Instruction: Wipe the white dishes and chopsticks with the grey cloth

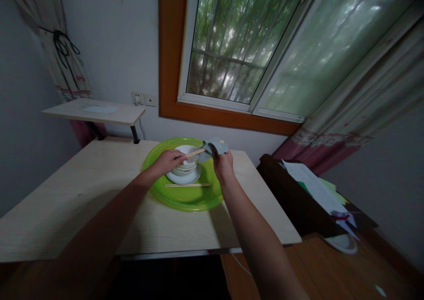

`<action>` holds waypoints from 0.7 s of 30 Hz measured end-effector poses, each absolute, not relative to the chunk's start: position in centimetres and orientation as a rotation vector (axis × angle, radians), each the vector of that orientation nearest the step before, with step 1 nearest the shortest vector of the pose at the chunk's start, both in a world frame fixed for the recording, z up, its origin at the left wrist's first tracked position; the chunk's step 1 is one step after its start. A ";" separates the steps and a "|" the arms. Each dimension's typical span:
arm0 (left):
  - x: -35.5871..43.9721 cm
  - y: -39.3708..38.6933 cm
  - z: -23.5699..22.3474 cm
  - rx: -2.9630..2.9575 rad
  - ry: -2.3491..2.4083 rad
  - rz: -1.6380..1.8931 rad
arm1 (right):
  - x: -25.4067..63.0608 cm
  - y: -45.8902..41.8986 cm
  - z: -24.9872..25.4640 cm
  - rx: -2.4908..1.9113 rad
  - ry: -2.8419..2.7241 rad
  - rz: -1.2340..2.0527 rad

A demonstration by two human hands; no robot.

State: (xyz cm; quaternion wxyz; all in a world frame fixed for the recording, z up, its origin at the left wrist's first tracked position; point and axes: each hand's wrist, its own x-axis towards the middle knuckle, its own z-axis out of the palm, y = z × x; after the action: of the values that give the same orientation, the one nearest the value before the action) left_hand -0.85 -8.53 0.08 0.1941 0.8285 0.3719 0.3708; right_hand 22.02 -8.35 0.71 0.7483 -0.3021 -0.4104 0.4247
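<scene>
Over a round green basin (195, 205), my left hand (170, 161) grips one end of a pair of light wooden chopsticks (196, 152). My right hand (224, 164) is closed on a grey cloth (213, 146), which is wrapped around the other end of the chopsticks. Beneath the hands, white bowls (185, 168) are stacked on a white plate (177, 179) inside the basin. More chopsticks (187, 185) lie in the basin in front of the plate. The fingertips of my right hand are partly hidden by the cloth.
The basin stands on a pale wooden table (99, 181). A small raised shelf (69, 108) is at the back left, by the wall sockets (143, 99). To the right, papers (311, 185) lie on a dark brown surface (291, 194). A window (238, 44) is behind the table.
</scene>
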 end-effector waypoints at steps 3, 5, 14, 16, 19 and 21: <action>-1.0 -8.5 0.1 2.325 1.038 1.038 | 22.4 -8.2 0.9 -0.628 -0.857 0.915; -1.0 -8.5 0.1 2.338 1.035 1.051 | 22.2 -8.2 0.8 -0.622 -0.873 0.962; -1.0 -8.2 -0.2 2.357 1.021 1.050 | 20.8 -8.9 0.2 -0.742 -0.996 1.175; -1.1 -8.2 -0.2 2.360 1.032 1.050 | 21.3 -8.8 0.4 -0.711 -0.947 1.111; -1.1 -8.2 -0.1 2.359 1.056 1.032 | 22.2 -8.4 0.7 -0.689 -0.871 0.985; -1.1 -8.2 0.0 2.360 1.067 1.024 | 22.6 -8.2 0.8 -0.707 -0.846 0.916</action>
State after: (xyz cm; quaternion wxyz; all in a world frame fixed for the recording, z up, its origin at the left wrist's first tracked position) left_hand -1.14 -8.23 0.02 0.1775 0.8339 0.3771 0.3617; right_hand 22.57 -8.22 0.82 0.7539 -0.3242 -0.3876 0.4199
